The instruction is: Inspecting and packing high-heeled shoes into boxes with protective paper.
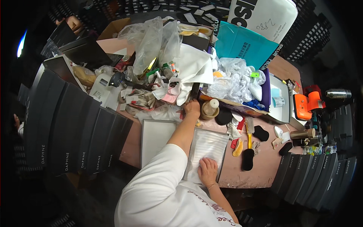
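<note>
My right hand (208,172) lies with its fingers stretched out on a white, translucent wrapped bundle (208,145), which fills a shallow open box (224,151) at the table's front. My left arm reaches forward across the table. At its end, my left hand (192,109) is at the edge of a cluttered pile, just left of a bottle with a pale cap (210,108); its fingertips are hidden, so what it holds, if anything, does not show. A white sheet (194,66) drapes down beyond it. Left of my forearm lies a grey-edged box lid (155,137).
Dark shoe boxes stand stacked at left (75,125) and right (308,178). A purple carton (266,90) holds crumpled plastic bags. Right of the wrapped bundle lie a yellow-handled brush (249,132) and black pads (247,159). An orange tape dispenser (302,108) stands far right.
</note>
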### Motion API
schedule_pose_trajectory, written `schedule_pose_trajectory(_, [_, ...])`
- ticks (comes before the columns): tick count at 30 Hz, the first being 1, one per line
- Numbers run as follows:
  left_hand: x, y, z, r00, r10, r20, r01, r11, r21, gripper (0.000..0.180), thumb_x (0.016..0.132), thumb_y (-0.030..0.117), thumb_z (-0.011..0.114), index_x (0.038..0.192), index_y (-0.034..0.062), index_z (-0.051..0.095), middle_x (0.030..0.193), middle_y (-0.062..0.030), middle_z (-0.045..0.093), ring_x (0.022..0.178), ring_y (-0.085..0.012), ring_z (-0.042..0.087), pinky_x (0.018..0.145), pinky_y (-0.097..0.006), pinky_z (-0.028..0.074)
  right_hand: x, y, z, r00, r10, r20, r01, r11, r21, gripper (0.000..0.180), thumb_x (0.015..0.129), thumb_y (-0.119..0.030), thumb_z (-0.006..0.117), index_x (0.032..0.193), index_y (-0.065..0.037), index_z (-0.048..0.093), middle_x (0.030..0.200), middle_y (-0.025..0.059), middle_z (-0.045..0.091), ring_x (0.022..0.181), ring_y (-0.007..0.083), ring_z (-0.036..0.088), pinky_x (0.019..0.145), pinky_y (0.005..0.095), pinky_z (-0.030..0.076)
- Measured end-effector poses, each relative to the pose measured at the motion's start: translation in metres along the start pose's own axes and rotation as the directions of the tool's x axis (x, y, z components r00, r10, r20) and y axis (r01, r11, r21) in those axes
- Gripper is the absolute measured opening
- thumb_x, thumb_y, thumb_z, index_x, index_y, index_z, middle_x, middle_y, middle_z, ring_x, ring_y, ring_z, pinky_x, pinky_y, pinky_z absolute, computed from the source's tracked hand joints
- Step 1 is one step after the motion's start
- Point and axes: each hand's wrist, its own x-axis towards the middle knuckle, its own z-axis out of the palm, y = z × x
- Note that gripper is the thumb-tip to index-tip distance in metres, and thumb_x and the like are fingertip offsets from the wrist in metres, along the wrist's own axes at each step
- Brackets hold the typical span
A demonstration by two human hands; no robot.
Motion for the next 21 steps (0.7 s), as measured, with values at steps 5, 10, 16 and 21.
schedule_pose_trajectory(5, [0.001,-0.003,-0.004,0.988,-0.061,0.14,0.066,0.997,-0.031,0.026,0.088,0.014,0.052,0.109,0.0094,0.066,0.119,-0.0098,0.059,0.111,-0.0295,0.056,0.092,-0.047,0.042,0.002,-0.002,-0.001,1.0,-0.007,0.0,0.007,1.0,0.007,0.04,0.074,-0.015,0.064,0.113,-0.009,0.058,0.118,0.0096,0.056,0.116,0.027,0.048,0.102,0.0458,0.032])
schedule_pose_trajectory(10, [-0.009,-0.003,-0.02,0.987,0.023,0.162,-0.026,1.0,0.016,0.024,0.088,0.012,0.051,0.103,0.0108,0.069,0.112,-0.0104,0.065,0.106,-0.0285,0.061,0.092,-0.047,0.041,0.002,-0.003,0.003,1.0,-0.009,-0.027,0.01,1.0,0.016,0.037,0.073,-0.013,0.063,0.11,-0.007,0.059,0.116,0.0111,0.057,0.114,0.0291,0.049,0.101,0.0466,0.032])
schedule_pose_trajectory(16, [0.002,0.002,-0.02,0.987,-0.128,0.101,0.134,0.99,-0.053,0.025,0.087,0.011,0.052,0.11,0.0074,0.063,0.107,-0.0123,0.068,0.101,-0.027,0.065,0.09,-0.045,0.044,0.001,-0.003,-0.001,0.999,-0.037,-0.009,0.037,0.999,-0.008,0.039,0.073,-0.013,0.064,0.111,-0.006,0.059,0.117,0.0116,0.056,0.114,0.03,0.048,0.102,0.0473,0.031])
schedule_pose_trajectory(21, [-0.01,0.003,-0.039,0.991,-0.045,0.127,0.059,0.993,-0.104,0.019,0.086,0.011,0.056,0.1,0.0077,0.069,0.104,-0.0123,0.068,0.098,-0.0275,0.066,0.082,-0.041,0.051,0.002,0.0,-0.002,1.0,-0.03,-0.007,0.03,1.0,0.001,0.038,0.073,-0.013,0.064,0.11,-0.006,0.059,0.117,0.0126,0.056,0.114,0.0312,0.048,0.102,0.0483,0.03])
